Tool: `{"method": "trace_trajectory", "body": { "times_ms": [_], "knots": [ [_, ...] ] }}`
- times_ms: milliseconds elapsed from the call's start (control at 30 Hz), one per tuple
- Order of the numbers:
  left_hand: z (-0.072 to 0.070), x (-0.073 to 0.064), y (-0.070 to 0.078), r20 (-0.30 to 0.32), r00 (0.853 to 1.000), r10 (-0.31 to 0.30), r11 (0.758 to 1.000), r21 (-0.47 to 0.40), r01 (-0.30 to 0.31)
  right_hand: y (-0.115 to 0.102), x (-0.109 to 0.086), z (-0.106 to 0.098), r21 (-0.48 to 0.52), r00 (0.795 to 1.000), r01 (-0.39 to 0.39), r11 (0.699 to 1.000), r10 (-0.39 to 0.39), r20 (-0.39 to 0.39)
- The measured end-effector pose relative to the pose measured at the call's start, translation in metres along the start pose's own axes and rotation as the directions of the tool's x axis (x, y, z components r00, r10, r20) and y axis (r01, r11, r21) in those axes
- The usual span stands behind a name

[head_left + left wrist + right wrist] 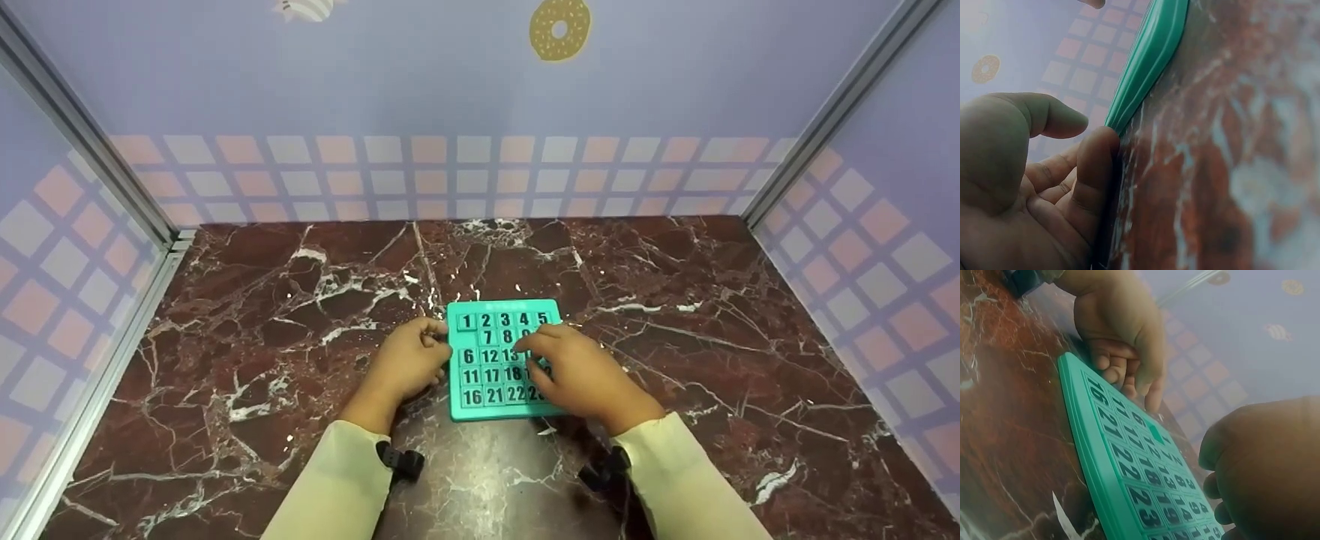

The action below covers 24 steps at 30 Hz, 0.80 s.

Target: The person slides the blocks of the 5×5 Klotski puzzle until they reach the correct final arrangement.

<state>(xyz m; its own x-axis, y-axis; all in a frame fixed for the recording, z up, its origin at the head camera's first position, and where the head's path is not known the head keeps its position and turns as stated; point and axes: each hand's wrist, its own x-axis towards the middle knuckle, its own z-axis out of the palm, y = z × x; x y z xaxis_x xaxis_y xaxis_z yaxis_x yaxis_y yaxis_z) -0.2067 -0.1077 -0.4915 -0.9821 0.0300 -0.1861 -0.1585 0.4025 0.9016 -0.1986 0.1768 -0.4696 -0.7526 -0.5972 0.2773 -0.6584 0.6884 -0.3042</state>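
A teal sliding number puzzle [506, 412] lies flat on the table, its square tiles printed with black numbers. The gap among the tiles is in the left column, below the 1 tile [466, 321] and above the 6 tile [469, 356]. My left hand [409, 360] is at the puzzle's left edge, fingers loosely bent; in the left wrist view a fingertip [1100, 140] meets the teal side while the thumb stands apart. Over the right-hand columns, my right hand [581, 371] reaches with bent fingers and covers several tiles. Its fingertips are partly hidden in the right wrist view.
The dark red marbled table [300, 360] has white veins and spreads around the puzzle. Behind it stands a lilac wall [420, 82] with pink and white squares, and side panels [847, 247] close off left and right. Black straps [405, 463] sit on both wrists.
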Motion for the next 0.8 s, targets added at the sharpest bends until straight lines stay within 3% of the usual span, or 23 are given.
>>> {"method": "trace_trajectory", "body": {
  "times_ms": [333,600,800],
  "knots": [
    [-0.001,0.003,-0.001,0.014,0.999,-0.031,0.996,-0.077,0.032,-0.012,0.011,0.008,0.033,0.999,0.015,0.999,-0.017,0.05],
    [-0.001,0.005,-0.002,0.011,0.999,-0.047,0.993,-0.105,0.048,-0.021,0.022,0.016,0.046,0.994,0.03,0.999,-0.034,0.1],
    [-0.002,0.005,-0.003,0.014,0.999,-0.051,0.994,-0.101,0.052,-0.025,0.027,0.024,0.041,0.99,0.001,0.999,-0.006,0.138]
  ]
}}
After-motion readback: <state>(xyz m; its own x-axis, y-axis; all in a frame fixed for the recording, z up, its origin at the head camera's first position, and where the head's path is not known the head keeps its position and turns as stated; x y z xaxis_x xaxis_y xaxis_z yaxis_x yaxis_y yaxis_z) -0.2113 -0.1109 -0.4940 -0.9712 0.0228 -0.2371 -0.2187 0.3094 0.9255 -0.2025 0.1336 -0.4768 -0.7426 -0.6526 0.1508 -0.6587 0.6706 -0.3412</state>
